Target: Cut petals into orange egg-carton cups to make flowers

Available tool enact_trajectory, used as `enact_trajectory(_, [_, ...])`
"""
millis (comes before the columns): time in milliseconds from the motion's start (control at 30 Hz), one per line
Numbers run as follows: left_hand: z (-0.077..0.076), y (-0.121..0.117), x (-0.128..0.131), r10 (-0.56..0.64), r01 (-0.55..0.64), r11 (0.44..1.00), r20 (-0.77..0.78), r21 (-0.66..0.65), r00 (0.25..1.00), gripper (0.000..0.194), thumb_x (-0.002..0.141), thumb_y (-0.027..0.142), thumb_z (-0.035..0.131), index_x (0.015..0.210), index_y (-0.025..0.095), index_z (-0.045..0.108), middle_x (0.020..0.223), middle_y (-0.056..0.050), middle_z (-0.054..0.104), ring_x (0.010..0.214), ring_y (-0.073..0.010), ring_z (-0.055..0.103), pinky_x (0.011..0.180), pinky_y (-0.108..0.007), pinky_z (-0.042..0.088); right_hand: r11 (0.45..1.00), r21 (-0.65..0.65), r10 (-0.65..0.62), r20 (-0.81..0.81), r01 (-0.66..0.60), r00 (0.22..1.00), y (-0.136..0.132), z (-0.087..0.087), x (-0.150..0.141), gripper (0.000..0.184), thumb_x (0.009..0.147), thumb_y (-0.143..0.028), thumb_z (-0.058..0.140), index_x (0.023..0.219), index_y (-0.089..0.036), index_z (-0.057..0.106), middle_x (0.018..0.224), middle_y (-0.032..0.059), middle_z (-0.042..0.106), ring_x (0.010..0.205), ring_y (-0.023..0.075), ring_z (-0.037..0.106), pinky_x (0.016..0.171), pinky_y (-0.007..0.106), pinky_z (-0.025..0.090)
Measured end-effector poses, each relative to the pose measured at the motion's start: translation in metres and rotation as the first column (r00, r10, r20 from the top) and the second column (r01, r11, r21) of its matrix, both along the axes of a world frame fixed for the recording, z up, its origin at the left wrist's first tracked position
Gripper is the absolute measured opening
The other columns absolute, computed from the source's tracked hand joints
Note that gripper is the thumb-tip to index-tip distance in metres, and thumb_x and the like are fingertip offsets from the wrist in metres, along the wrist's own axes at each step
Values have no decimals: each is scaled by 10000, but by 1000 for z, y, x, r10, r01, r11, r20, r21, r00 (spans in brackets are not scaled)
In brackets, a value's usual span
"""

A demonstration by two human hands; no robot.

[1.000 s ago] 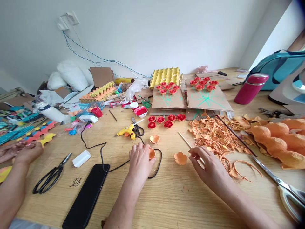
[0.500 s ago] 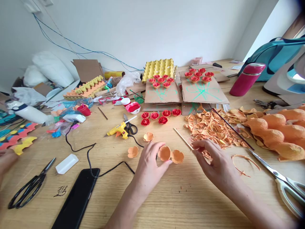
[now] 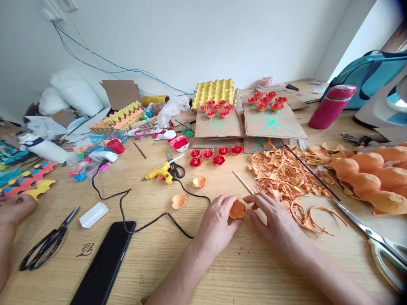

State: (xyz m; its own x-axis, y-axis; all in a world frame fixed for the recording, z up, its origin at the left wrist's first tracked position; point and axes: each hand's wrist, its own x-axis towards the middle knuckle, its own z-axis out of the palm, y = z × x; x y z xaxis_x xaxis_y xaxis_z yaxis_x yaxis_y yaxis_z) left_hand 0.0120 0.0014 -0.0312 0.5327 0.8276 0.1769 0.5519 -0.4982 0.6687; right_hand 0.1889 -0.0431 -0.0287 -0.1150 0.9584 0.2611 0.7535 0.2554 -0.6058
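My left hand [image 3: 219,218] is closed around an orange flower cup [image 3: 237,209] cut from egg carton, gripped between thumb and fingers. Close at the cup's right side is my right hand [image 3: 270,216], thumb and forefinger apart, with nothing visible in them. A thin pale stick [image 3: 243,182] lies just beyond the right fingertips. Two more orange flower pieces, a shallow one [image 3: 179,201] and a layered one [image 3: 199,182], rest left of my hands. Whether a second cup sits inside the held one, I cannot tell.
A yellow glue gun [image 3: 160,173] with a black cord lies behind the pieces, near red paper roses [image 3: 218,160]. Orange scraps [image 3: 280,173] and white-handled scissors [image 3: 370,233] are at right. A phone [image 3: 104,262], black scissors [image 3: 51,243] and another person's hand [image 3: 15,209] are at left.
My right hand has left the stick and moved left to the cup. My left hand has moved right with its cup; the two separate cups now appear as one.
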Motion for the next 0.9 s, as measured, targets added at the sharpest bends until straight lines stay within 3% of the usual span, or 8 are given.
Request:
enact_trajectory(233, [2,-3,0,-25,27,1000,101,-15,995,528,783,52,638,1252,251,500,1157,-61,594,1078,-221,588,944,-386,495,1000,-1,15,-85,-16,996,1,2,-1,121,985,-267,459,980,-222,571,955,69,643,857,215,626,786,370,499])
enact_trajectory(467, [4,-12,1,-72,75,997,115,-23,991,516,766,22,630,1218,237,501,1152,-55,596,1090,-207,577,970,-366,475,997,-36,-67,-123,63,990,0,2,-5,147,945,-261,522,804,-222,535,753,13,594,688,175,579,637,298,467])
enact_trajectory(900, [8,-18,3,35,46,958,274,-284,961,554,711,108,738,1215,247,555,1166,-36,673,987,-182,653,878,-294,537,989,66,-130,-31,132,991,-2,3,-7,161,934,-276,510,779,-231,514,722,17,594,671,179,576,621,296,445])
